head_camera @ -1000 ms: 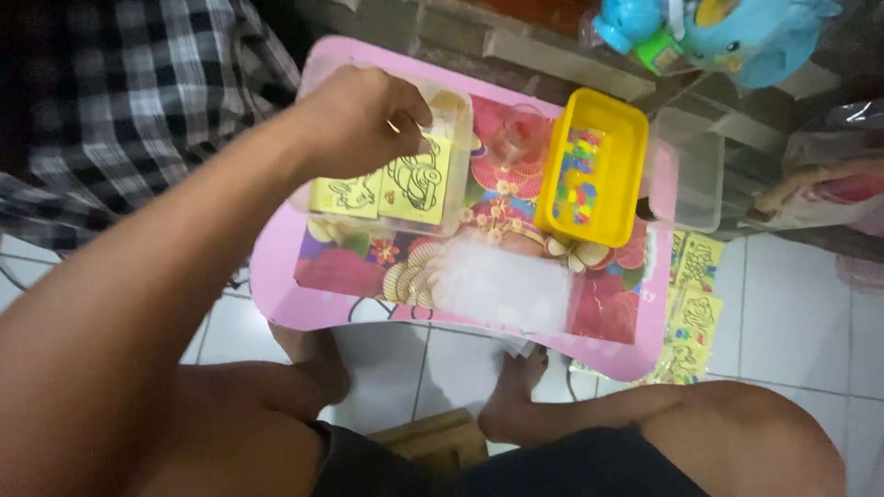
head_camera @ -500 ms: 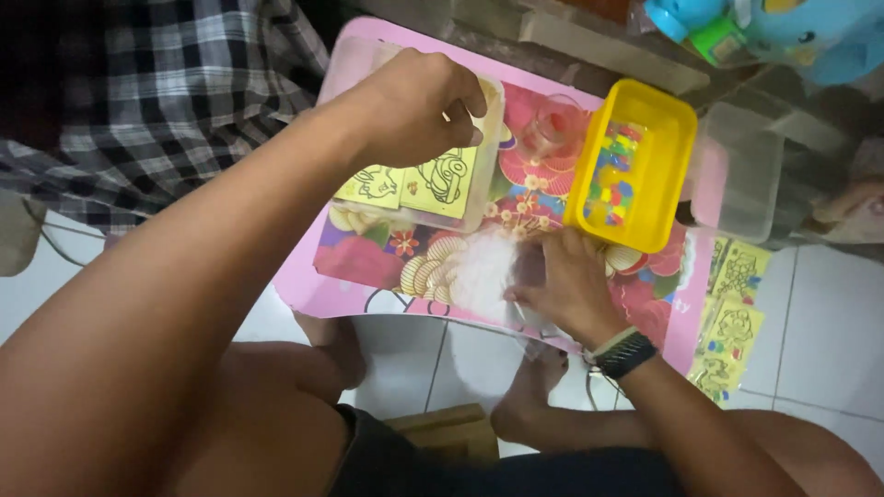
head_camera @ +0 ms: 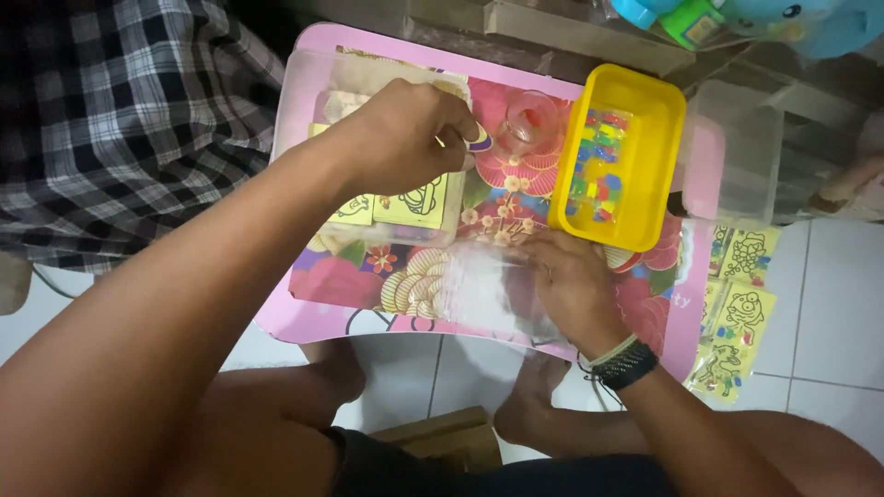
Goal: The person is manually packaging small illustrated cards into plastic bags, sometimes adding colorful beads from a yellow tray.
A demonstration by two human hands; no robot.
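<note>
My left hand hovers over a clear plastic box of yellow picture cards. Its fingertips pinch a small purple-and-white piece close to a small clear cup. My right hand, with a dark band at the wrist, lies flat with fingers apart on a clear plastic sleeve. The sleeve rests on the front of a small pink flower-patterned table. Just beyond the right hand stands a yellow tray with several small coloured pieces.
An empty clear container sits at the table's right edge. Yellow picture cards lie on the white tiled floor to the right. A checked cloth is at the left, and blue and green toys are at the top right. My knees and feet are under the table.
My right hand has come into view and settled flat on the clear sleeve. My left hand has stayed over the box, its fingertips now nearer the cup.
</note>
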